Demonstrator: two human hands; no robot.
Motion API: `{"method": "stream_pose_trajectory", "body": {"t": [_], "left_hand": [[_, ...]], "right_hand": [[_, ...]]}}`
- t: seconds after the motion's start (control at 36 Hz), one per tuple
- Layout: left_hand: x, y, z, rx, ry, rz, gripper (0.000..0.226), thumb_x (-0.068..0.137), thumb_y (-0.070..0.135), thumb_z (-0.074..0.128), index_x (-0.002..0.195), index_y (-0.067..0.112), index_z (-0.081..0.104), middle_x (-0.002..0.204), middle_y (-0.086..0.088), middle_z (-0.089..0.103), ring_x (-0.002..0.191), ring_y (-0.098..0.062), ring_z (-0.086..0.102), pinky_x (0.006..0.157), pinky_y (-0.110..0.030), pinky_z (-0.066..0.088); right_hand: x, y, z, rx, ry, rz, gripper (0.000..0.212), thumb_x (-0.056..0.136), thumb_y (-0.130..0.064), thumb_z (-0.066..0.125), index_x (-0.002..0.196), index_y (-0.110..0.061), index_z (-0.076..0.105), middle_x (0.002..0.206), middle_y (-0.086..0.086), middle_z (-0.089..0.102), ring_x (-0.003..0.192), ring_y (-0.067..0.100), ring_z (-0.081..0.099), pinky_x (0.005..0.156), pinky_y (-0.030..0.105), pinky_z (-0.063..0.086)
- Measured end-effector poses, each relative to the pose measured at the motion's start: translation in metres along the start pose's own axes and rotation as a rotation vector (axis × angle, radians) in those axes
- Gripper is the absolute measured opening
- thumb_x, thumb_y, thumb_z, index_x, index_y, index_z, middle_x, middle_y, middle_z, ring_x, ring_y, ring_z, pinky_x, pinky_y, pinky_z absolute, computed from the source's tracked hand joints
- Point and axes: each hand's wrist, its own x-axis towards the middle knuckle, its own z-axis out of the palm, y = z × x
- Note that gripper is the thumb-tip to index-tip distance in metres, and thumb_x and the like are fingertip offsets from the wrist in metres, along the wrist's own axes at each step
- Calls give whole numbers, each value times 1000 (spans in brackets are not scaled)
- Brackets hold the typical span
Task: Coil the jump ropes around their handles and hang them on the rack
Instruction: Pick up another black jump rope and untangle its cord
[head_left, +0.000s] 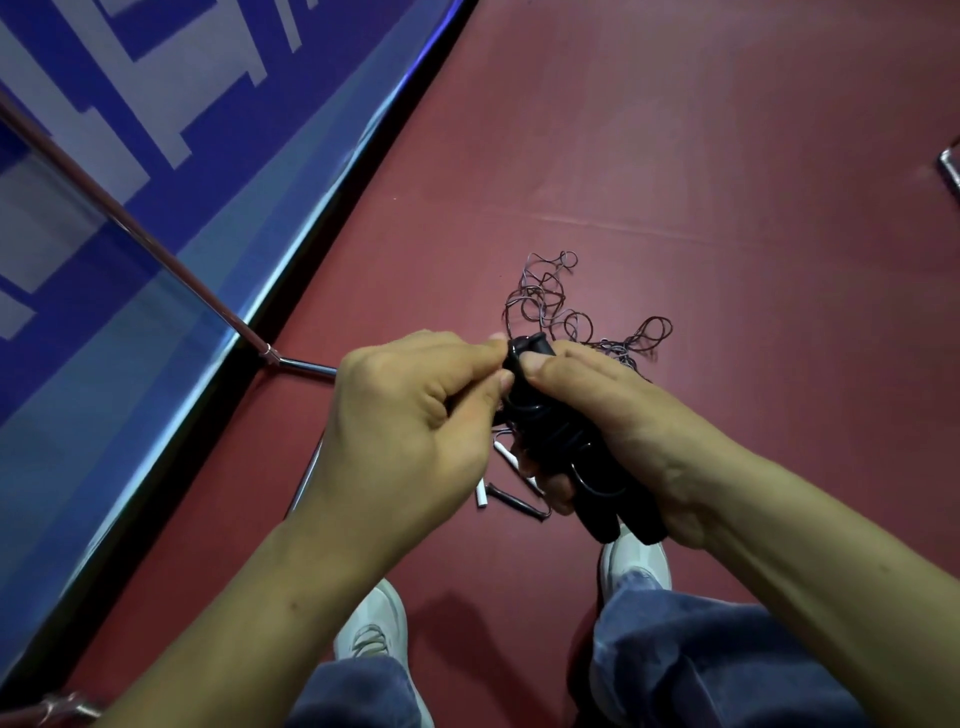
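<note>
Clasping wound handles (623, 522) in right hand (634, 415), long axis pointing away, pinching rope (543, 415) at far tip with left hand (410, 415).

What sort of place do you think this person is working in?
Probably a sports hall: a red court-style floor, a blue-and-white barrier board along its edge, and tangled jump ropes by a chrome rack frame.

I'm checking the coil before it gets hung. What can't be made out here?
Head view:
- Rope end: hidden under fingertips of the left hand, against the black handles.
- Handle middles: covered by the right hand.
- Floor tangle: strands too thin to count ropes; hands hide its near part.
- Rack: only chrome bars show, rest cut off at the left edge.
</note>
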Motion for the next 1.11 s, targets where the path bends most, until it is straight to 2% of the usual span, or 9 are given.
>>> {"method": "stream_pose_trajectory", "body": {"t": [0.11,0.25,0.36,0.44,0.56,0.75,0.94,1.0,1.11], "left_hand": [[4,-1,-7,-132,-74,-34,16,89,10,73,103,9,81,71,-7,71,69,-22,69,65,-36,54],[6,-8,-8,-273,-85,-100,26,83,7,77,109,8,78,92,2,79,84,-2,75,75,-26,61],[8,-5,-14,-265,-147,-137,45,86,-3,76,124,19,70,83,7,79,80,-6,76,75,-25,61],[9,-4,-14,-221,-208,-142,33,86,-4,74,111,13,61,73,4,75,70,-14,73,69,-33,59],[10,-4,-13,-180,-219,-78,20,85,-4,75,93,7,60,71,3,73,65,-17,71,62,-35,56],[15,-5,-15,-166,-400,-18,30,89,5,75,111,13,58,67,1,73,66,-14,72,65,-29,58],[16,-11,-12,-286,-554,-208,25,84,2,79,101,15,65,66,-5,74,65,-19,74,64,-23,57],[15,-11,-9,-330,-566,-257,26,85,-2,76,100,18,70,70,-6,75,69,-21,74,66,-24,57],[12,-7,-11,-376,-540,-242,42,93,-2,66,108,36,74,88,3,78,82,-13,75,77,-26,60]], "right_hand": [[6,-4,1,-39,36,-16,43,100,-37,60,118,2,51,80,26,62,67,39,48,51,36,43],[3,-2,-1,-32,6,23,41,101,-40,57,116,-2,50,75,22,61,55,30,49,51,35,44],[5,-2,1,16,-4,56,42,100,-43,59,117,-4,54,73,23,61,59,31,49,52,34,44],[5,0,2,29,-7,75,46,96,-46,64,120,-7,59,73,22,63,66,39,51,54,35,46],[4,0,-1,17,-41,94,49,98,-47,57,119,-3,54,68,23,62,47,25,50,53,34,47],[2,0,-5,-80,-84,154,47,101,-48,51,116,-3,51,72,28,63,46,26,50,53,35,48],[1,5,-5,-131,-91,219,32,103,-45,51,101,-13,53,70,26,62,44,25,50,53,35,47],[1,7,-5,-139,-72,197,34,103,-42,52,108,-9,54,71,25,63,45,25,50,52,35,47],[5,4,-9,-146,-34,122,33,102,-33,53,117,-4,56,75,29,61,50,28,49,50,36,46]]}}
